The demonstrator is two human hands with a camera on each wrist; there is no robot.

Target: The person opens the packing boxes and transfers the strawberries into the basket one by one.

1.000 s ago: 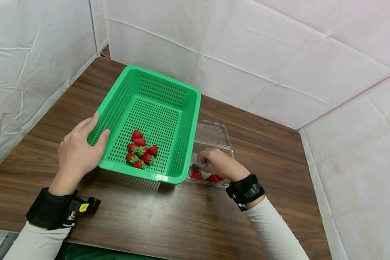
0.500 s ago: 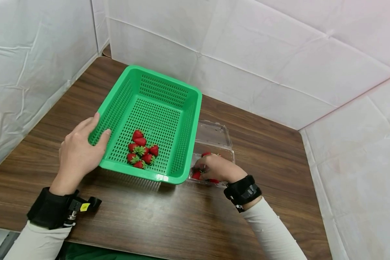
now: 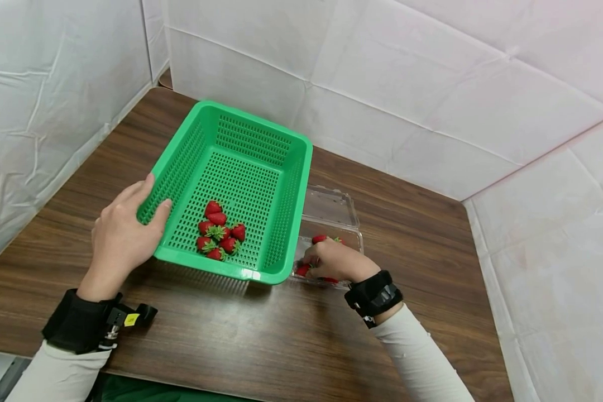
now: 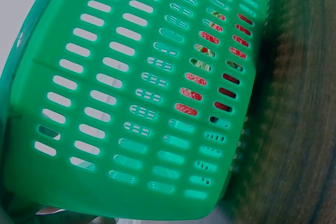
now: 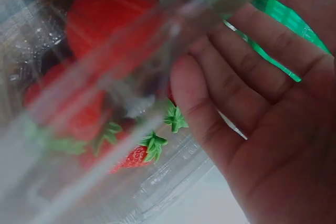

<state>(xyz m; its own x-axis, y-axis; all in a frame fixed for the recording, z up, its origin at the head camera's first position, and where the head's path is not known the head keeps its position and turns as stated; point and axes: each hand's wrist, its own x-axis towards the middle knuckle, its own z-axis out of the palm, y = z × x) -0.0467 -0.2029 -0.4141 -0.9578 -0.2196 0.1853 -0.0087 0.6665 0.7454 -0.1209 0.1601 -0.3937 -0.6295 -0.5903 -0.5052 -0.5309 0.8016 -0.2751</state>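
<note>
A green slotted basket (image 3: 261,268) sits on the wooden table with several strawberries (image 3: 218,231) near its front end. My left hand (image 3: 148,201) grips the basket's near left corner, thumb over the rim; the left wrist view shows the basket wall (image 4: 131,103) with berries (image 4: 191,94) behind the slots. My right hand (image 3: 314,259) reaches into a clear plastic clamshell (image 3: 355,234) beside the basket, fingers curled over a strawberry (image 3: 303,269). In the right wrist view my right hand (image 5: 210,77) has its fingertips hidden behind the clamshell wall (image 5: 105,77), next to a strawberry (image 5: 134,156).
The clamshell's open lid (image 3: 329,206) lies flat behind its tray, against the basket's right side. White padded walls (image 3: 407,84) close the table in at the back, left and right. Bare wood (image 3: 261,335) stretches in front of the basket.
My right hand has dropped lower and nearer into the clamshell tray, uncovering a berry at the tray's far end. The left hand and basket have stayed put.
</note>
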